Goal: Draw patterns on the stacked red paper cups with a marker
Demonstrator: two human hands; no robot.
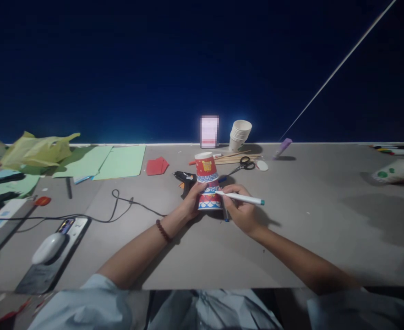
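A decorated paper cup stands upside down on the grey table, painted red and blue with a wave pattern at its wide base. My left hand grips its left side, fingers curled round it. My right hand holds a white marker with a teal end. The marker's tip touches the cup's right side near the base. A bead bracelet sits on my left wrist.
Behind the cup lie a black glue gun, scissors, wooden sticks, a stack of white paper cups and red paper. Green sheets, a cable and a power strip lie left. Markers lie far right.
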